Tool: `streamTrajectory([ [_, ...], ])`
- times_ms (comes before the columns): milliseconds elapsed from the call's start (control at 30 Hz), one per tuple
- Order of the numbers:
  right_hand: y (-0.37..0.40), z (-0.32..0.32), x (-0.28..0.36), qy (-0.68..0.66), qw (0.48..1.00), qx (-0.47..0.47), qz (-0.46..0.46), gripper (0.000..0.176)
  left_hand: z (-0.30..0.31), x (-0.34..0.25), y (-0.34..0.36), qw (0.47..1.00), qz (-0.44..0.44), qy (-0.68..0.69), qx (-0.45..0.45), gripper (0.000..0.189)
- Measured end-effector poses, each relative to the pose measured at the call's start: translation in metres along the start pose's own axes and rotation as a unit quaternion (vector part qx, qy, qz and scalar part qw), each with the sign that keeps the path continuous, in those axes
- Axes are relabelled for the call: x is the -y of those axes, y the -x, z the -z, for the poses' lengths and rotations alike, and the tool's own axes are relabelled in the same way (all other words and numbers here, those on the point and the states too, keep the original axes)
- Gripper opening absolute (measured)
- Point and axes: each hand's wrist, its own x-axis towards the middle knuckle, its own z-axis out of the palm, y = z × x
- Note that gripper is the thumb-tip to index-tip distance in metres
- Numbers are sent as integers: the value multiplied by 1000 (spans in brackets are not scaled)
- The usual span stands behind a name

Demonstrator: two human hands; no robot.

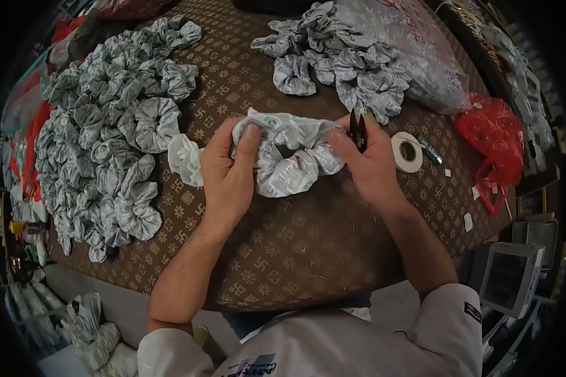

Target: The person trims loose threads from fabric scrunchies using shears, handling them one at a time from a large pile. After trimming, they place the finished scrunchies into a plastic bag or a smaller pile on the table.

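Note:
A pale grey-white scrunchie (289, 176) is stretched between my two hands above the patterned brown cloth. My left hand (229, 166) pinches its left side, thumb on top. On the other side my right hand (368, 160) grips the scrunchie's right end with thumb and fingers. Small black thread snips (358, 131) are also tucked in my right hand, blades pointing up and away. Beside my left hand lies a whiter scrunchie (185, 160), partly hidden behind the wrist.
A large heap of grey scrunchies (107, 144) covers the table's left side. Another pile (339, 56) sits at the back, against a clear plastic bag (415, 56). To the right are a tape roll (407, 152), a green tube (429, 149) and a red plastic bag (493, 135).

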Motion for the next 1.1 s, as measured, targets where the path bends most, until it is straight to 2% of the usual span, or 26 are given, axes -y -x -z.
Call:
streamTrajectory([
  [67,-1,-1,2,-12,1000,-5,22,17,-7,-3,0,995,-91,-28,33,14],
  [100,-1,-2,2,-25,999,-9,36,18,-4,-8,2,995,-70,-15,68,27],
  [233,-2,2,5,-51,998,-7,35,22,-12,-21,3,989,-69,58,117,35],
  [267,-2,1,2,-46,997,-8,59,22,-9,-16,1,988,-70,58,123,35],
  [333,-2,4,0,-41,996,-9,84,23,0,-4,-4,952,-231,-162,115,31],
  [400,-3,10,-1,-191,981,39,15,30,2,-4,1,943,-265,-180,85,28],
  [433,-5,9,-5,-194,980,38,16,30,4,-7,4,932,-298,-197,55,26],
  [467,-6,7,-11,-193,980,33,-26,34,3,-9,6,931,-299,-199,60,26],
  [500,-7,4,-17,-193,979,27,-67,40,1,-11,8,911,-360,-196,47,24],
  [567,-6,0,-17,-225,971,47,-63,37,-2,-13,9,875,-450,-172,41,23],
  [633,0,-5,-9,-200,977,65,-30,34,-4,-17,11,867,-463,-180,50,23],
  [700,1,2,3,-222,971,81,-47,34,-3,-19,11,859,-472,-189,51,23],
  [767,0,5,9,-202,979,27,-1,30,1,-20,8,834,-485,-253,67,21],
  [867,-4,14,-3,-162,987,3,19,19,13,-35,-1,821,-503,-258,79,20],
  [900,-9,13,0,-110,994,10,25,18,24,-46,-3,819,-502,-272,47,21],
  [967,-3,6,0,-58,998,-2,21,16,53,-73,-15,816,-518,-239,-96,22],
  [1000,-6,5,5,-42,999,-22,11,15,79,-95,-24,764,-549,-292,-168,21],
  [1033,-8,5,6,-45,999,-2,30,15,105,-124,-33,705,-584,-336,-222,20],
  [1100,-9,8,-3,7,999,-34,23,14,151,-186,-48,598,-616,-412,-305,18],
])
